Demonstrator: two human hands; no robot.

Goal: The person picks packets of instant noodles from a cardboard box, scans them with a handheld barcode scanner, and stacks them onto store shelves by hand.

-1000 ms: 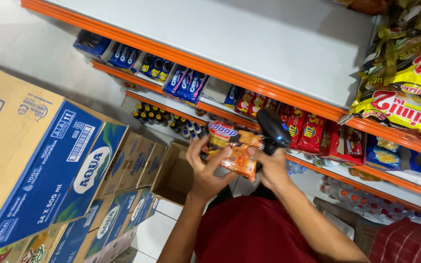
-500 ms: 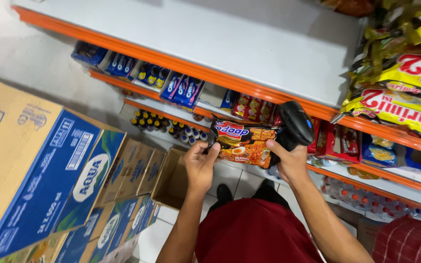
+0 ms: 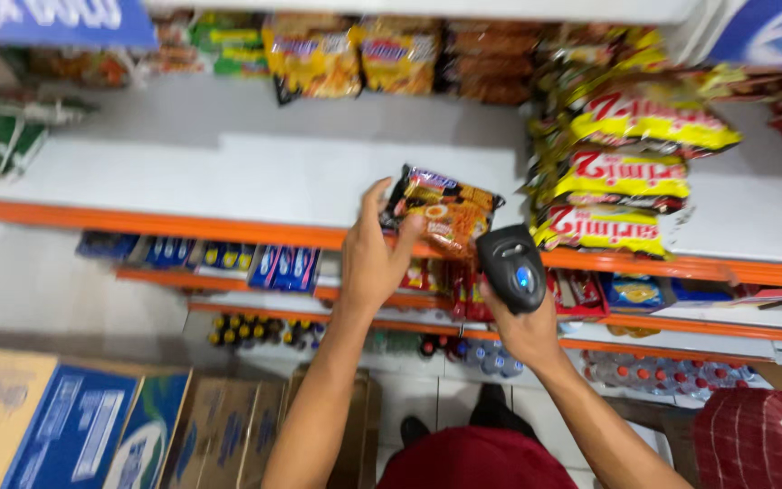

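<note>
My left hand (image 3: pixel 375 258) grips an orange and brown noodle packet (image 3: pixel 445 210), held up at the front edge of a white shelf (image 3: pixel 255 181) with an orange lip. My right hand (image 3: pixel 525 328) holds a black handheld scanner (image 3: pixel 512 267) with a blue button, just right of and below the packet. The scanner's head sits close to the packet's lower right corner. Both forearms reach up from the bottom of the view.
Stacked yellow noodle packs (image 3: pixel 631 172) lie on the shelf to the right. More snack bags (image 3: pixel 355 54) line the shelf's back. Lower shelves hold blue packets (image 3: pixel 228 258) and bottles (image 3: pixel 255 330). Cardboard boxes (image 3: pixel 83 421) stand on the floor at left.
The view has tilted up to the top shelf. Both hands rose, bringing the noodle packet and scanner from the lower shelves up to the white shelf's edge.
</note>
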